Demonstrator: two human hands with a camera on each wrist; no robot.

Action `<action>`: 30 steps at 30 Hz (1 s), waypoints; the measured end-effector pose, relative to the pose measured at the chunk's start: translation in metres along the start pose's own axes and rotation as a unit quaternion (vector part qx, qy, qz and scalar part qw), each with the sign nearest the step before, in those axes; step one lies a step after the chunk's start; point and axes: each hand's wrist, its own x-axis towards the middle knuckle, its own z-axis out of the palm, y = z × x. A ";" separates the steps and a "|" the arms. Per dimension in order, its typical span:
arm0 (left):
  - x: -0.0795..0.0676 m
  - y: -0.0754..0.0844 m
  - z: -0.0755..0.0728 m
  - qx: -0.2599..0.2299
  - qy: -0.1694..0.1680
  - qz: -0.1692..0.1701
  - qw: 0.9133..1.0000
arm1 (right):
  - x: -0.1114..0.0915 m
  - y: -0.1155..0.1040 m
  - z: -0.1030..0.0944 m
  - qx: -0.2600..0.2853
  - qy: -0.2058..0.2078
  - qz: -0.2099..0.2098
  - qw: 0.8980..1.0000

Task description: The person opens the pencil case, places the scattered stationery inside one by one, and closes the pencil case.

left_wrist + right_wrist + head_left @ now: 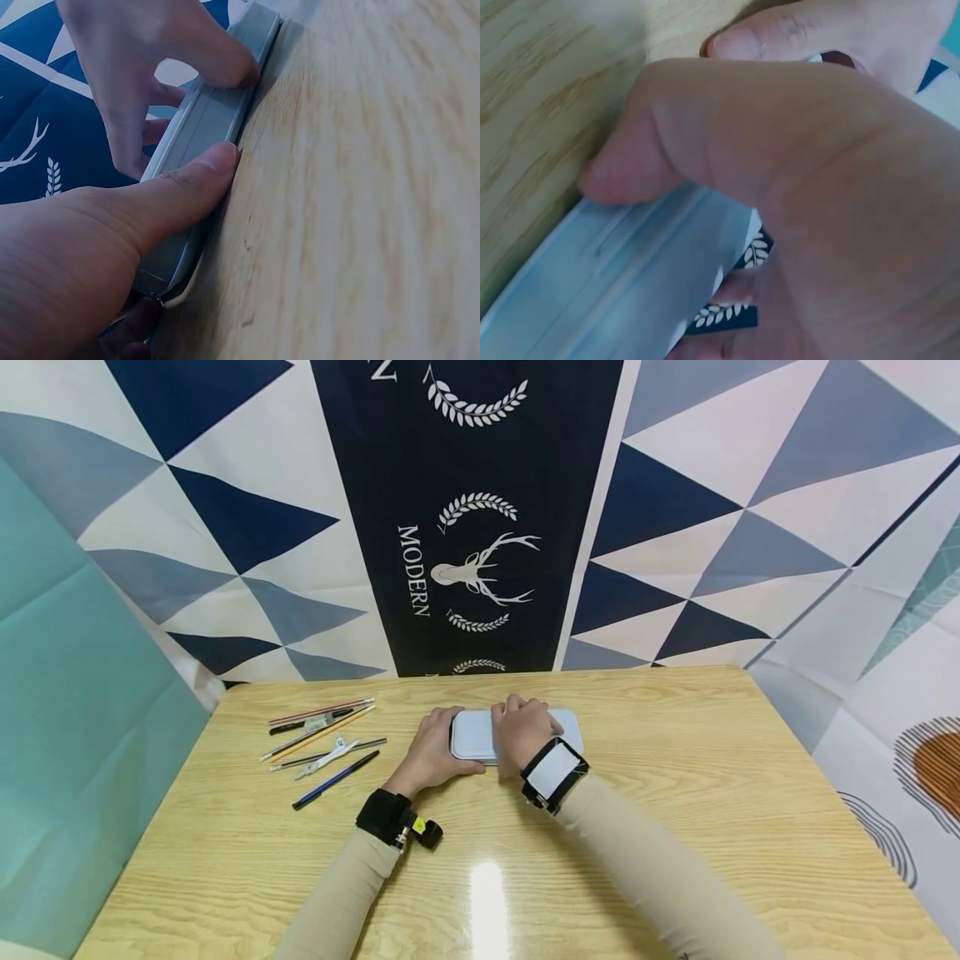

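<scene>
Left hand (435, 750) of mine grips the left end of a pale blue case (472, 735), thumb on its near side, while my right hand (523, 735) holds it from above, thumb on that same side, fingers reaching over. The case is near the far edge of the worktop (675, 793). Off to my left lie a blue pen (336, 780), a white compass-like tool (328, 758), a yellow pencil (322, 734) and a red pencil (318, 712). Beyond hangs a patterned cloth (495, 468).
</scene>
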 end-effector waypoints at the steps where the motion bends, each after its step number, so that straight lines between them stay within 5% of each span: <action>1: 0.000 0.000 0.000 0.000 0.000 0.000 1.000 | 0.000 -0.003 -0.001 -0.007 0.004 0.007 1.000; 10: 0.001 0.000 0.000 0.005 0.002 0.004 1.000 | -0.009 -0.016 -0.001 -0.042 0.051 0.042 0.997; 30: 0.001 0.004 0.002 0.019 0.005 -0.001 1.000 | 0.000 -0.018 -0.003 -0.010 0.005 0.052 0.999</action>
